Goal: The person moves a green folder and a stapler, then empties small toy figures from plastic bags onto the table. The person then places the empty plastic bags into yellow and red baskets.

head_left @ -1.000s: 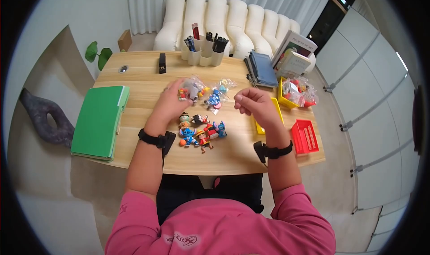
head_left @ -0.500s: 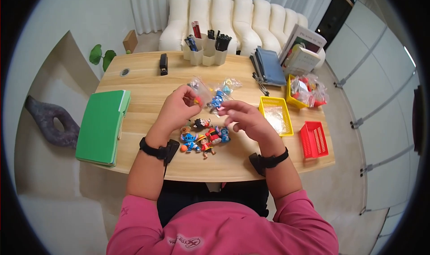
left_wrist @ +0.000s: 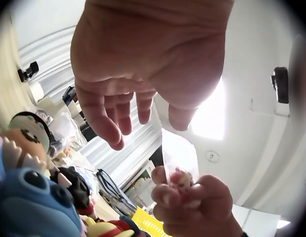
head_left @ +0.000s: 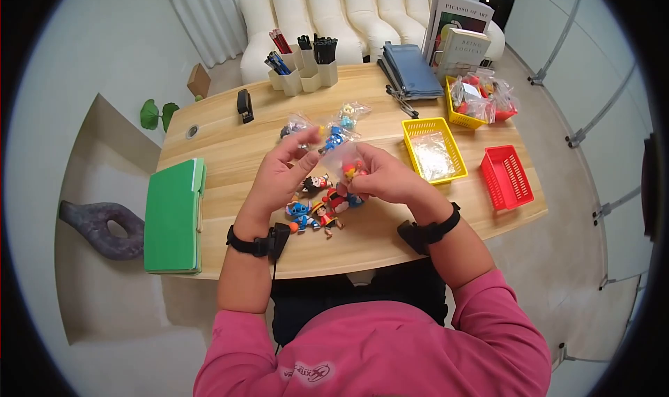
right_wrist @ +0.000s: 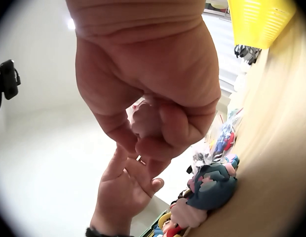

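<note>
In the head view my right hand [head_left: 382, 176] grips a clear plastic bag with a small red and yellow figurine [head_left: 353, 168] inside. The left wrist view shows the bag [left_wrist: 178, 150] standing up out of the curled right fingers. Facing it, my left hand [head_left: 284, 174] has its fingers spread and apart from the bag, with nothing in it. Below the hands lie loose figurines: a blue Stitch figure [head_left: 300, 212], a straw-hat figure [head_left: 325, 216] and a black-haired figure [head_left: 316, 183]. Bagged figurines [head_left: 334, 138] lie just beyond.
To the right stand a yellow basket [head_left: 460, 161] with flat clear bags, a red basket [head_left: 507, 181] and a filled yellow basket [head_left: 465, 120]. Green folders [head_left: 171, 216] lie left. Behind are a stapler [head_left: 244, 106], pen holders [head_left: 309, 78], blue folders [head_left: 414, 73] and standing books [head_left: 463, 48].
The bagged red figurine has passed from my left hand to my right, nearer my body. My left fingers have let go and spread. The head view has shifted.
</note>
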Demonstrator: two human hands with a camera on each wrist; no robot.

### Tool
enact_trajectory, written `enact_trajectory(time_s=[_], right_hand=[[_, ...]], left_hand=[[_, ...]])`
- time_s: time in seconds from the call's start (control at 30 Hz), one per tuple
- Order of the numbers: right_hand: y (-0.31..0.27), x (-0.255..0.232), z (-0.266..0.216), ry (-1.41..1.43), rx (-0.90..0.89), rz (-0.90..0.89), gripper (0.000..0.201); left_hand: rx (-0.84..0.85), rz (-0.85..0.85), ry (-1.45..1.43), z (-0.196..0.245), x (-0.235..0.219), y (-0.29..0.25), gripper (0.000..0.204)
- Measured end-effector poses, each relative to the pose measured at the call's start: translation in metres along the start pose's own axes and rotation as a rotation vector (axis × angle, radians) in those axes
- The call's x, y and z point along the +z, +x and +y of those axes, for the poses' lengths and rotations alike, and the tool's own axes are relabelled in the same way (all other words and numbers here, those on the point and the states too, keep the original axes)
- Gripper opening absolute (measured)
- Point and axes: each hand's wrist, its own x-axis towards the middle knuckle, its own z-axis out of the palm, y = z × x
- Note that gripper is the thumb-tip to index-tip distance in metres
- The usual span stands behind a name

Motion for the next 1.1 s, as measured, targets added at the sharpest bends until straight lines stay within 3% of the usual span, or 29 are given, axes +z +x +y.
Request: enact_trajectory(time_s=[0.1,0.3,0.4,0.43,0.5,0.63,0.73,0.8,0.83,0.9,0.93,1.0,1.1], right_hand=[[0.007,-0.002,0.008,-0.027,0.000,-0.042,0.039],[0.008,-0.011,0.002,0.250,-0.061,0.158,0.037],[0.010,-0.010,0.003,0.366,-0.100,0.215,0.037],[0.010,-0.010,0.002,0.362,-0.117,0.193,0.035],[0.010,-0.010,0.003,0.402,-0.111,0.171,0.033],[0.011,-0.012,0.008,0.475,-0.146,0.075,0.031],[0.009,-0.011,0.007,0.486,-0.163,0.003,0.032],[0.010,-0.008,0.007,0.428,-0.181,0.037,0.033],[0.010,-0.007,0.007,0.370,-0.200,0.072,0.035],[0.010,-0.008,0.005,0.336,-0.201,0.087,0.037],[0.010,-0.008,0.005,0.303,-0.201,0.103,0.038],[0.009,-0.005,0.004,0.261,-0.198,0.137,0.038],[0.008,-0.002,0.002,0.190,-0.183,0.179,0.038]], left_hand=[[-0.123,-0.145,0.041,-0.016,-0.007,-0.003,0.031],[-0.226,-0.003,-0.049,-0.008,-0.012,-0.001,0.016],[-0.199,-0.045,-0.215,-0.013,-0.012,0.000,0.015],[-0.200,-0.044,-0.213,-0.015,-0.014,0.000,0.015],[-0.282,-0.071,-0.492,-0.016,-0.015,0.001,0.016],[-0.298,-0.052,-0.534,-0.010,-0.015,0.001,0.017],[-0.283,0.033,-0.470,-0.006,-0.010,0.000,0.008],[0.030,0.191,-0.139,-0.012,-0.005,-0.001,0.006],[0.030,0.192,-0.139,-0.016,-0.006,-0.001,0.006],[0.285,0.135,-0.073,-0.022,-0.007,0.001,0.012],[0.285,0.134,-0.074,-0.017,-0.007,0.001,0.012],[0.131,-0.043,-0.109,-0.007,-0.006,-0.001,0.017],[0.102,-0.129,-0.070,-0.006,-0.006,0.000,0.028]])
